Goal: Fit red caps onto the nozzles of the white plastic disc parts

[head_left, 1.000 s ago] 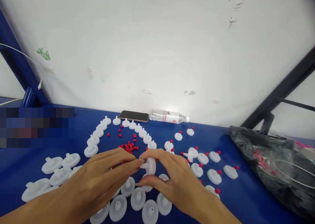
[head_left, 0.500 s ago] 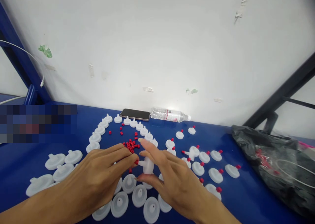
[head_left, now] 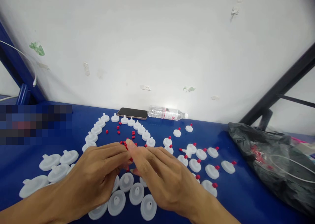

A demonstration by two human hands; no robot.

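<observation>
My left hand (head_left: 98, 173) and my right hand (head_left: 167, 176) meet over the middle of the table, fingers curled in toward each other. In my right hand is a white plastic nozzle cap, now hidden behind the fingers. My left fingers pinch at its tip, where a small red tip cap is mostly covered. Loose red tip caps (head_left: 133, 132) lie just beyond the hands. White nozzle caps with bare tips (head_left: 91, 137) curve around them, and others (head_left: 116, 202) lie below my hands. To the right are several white nozzle caps with red tips (head_left: 212, 171).
A phone (head_left: 132, 113) and a clear plastic bottle (head_left: 167, 113) lie along the white wall. A black plastic bag (head_left: 261, 145) holding a clear bag of red pieces sits at the right. Blue and dark posts frame the table's sides.
My right hand has moved left and closed in against my left hand, covering the white nozzle cap that showed before. The whole view has shifted slightly.
</observation>
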